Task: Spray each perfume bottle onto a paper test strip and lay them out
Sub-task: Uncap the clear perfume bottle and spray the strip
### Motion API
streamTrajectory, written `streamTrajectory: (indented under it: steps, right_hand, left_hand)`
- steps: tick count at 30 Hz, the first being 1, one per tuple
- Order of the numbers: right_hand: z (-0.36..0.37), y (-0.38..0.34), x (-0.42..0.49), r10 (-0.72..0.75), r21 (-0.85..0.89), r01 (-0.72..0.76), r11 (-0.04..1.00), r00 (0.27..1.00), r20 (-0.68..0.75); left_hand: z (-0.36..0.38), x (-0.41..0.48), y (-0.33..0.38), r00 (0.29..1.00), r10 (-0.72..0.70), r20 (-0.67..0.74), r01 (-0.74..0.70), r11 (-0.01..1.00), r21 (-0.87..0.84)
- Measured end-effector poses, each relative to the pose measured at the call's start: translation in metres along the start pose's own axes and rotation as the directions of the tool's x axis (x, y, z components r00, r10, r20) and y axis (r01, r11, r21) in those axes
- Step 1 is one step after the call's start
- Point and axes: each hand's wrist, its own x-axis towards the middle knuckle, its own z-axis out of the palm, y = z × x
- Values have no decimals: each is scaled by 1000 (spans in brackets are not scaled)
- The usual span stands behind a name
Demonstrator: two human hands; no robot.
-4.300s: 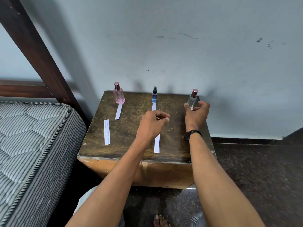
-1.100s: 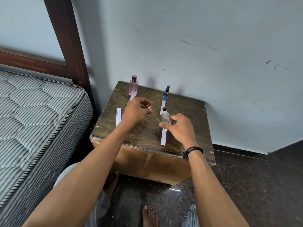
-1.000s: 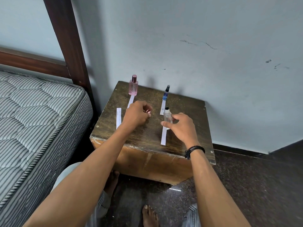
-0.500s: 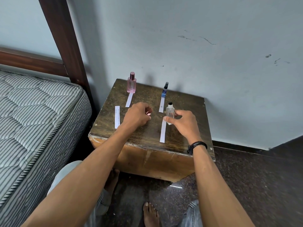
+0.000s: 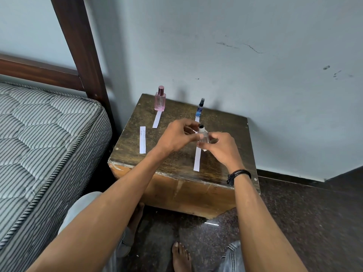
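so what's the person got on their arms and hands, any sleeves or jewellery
No sleeves or gloves show; both arms are uncovered as far as the picture reaches. The right hand has a black corded band round its wrist. The left hand wears nothing visible, no ring or watch.

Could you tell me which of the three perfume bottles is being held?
The clear bottle, in the right hand; the pink bottle and blue bottle stand untouched behind.
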Motion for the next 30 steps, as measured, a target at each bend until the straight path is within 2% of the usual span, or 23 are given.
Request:
streamTrajectory:
  steps: [8,14,21,30]
  right_hand:
    - [0,1,-1,-50,-9,50,999,999,11]
    - [-2,2,-1,-79,52,77,996,996,30]
    - [-8,-1,-2,-156,187,129,974,978,141]
    - [-10,1,-2,-161,201,122,972,969,190]
  left_hand:
    - [10,-3,1,997,-59,-48,62,996,66]
    - [17,-3,-2,981,-160,-105,149,983,-106]
    - [14,-2,-6,973,-229,-16,216,938,-272]
    - [15,-4,-3,967,-251,28,248,923,-293]
